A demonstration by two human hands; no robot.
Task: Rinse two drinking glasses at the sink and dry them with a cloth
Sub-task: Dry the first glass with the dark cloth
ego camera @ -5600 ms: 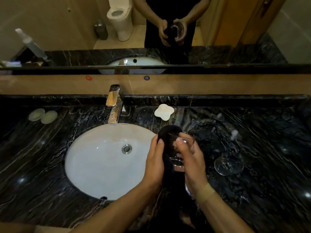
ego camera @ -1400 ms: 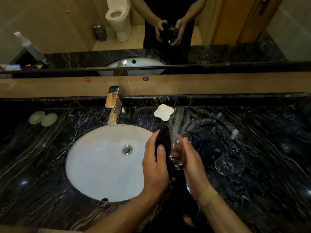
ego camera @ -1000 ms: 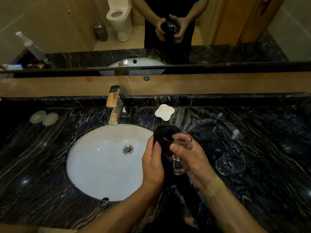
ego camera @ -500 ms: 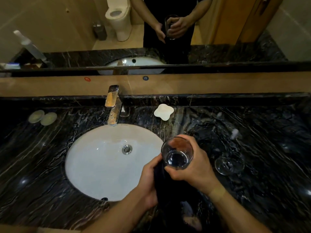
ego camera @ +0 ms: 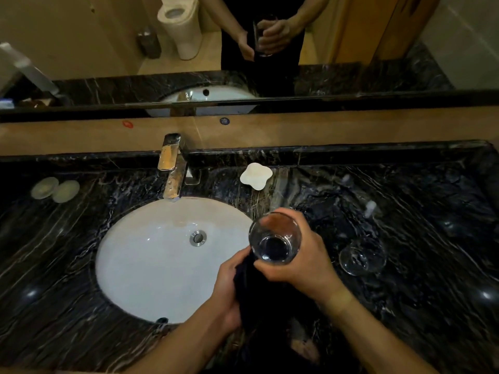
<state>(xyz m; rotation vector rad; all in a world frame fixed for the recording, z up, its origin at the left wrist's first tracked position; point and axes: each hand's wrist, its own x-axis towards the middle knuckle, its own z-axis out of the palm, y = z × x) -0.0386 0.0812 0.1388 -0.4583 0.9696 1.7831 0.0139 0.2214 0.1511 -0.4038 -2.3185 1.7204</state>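
My right hand grips a clear drinking glass upright, its mouth facing me, just right of the white sink basin. My left hand holds a dark cloth bunched under and beside the glass's base; the cloth hangs down toward me. A second clear glass stands on the black marble counter to the right of my hands, apart from them.
A chrome tap stands behind the basin. A white flower-shaped dish sits at the back of the counter, two pale round discs at the far left. A mirror runs along the wall.
The cloth has come out of the glass's mouth and now sits lower, at its base. My right hand turned the glass upright, and my left hand dropped below it.
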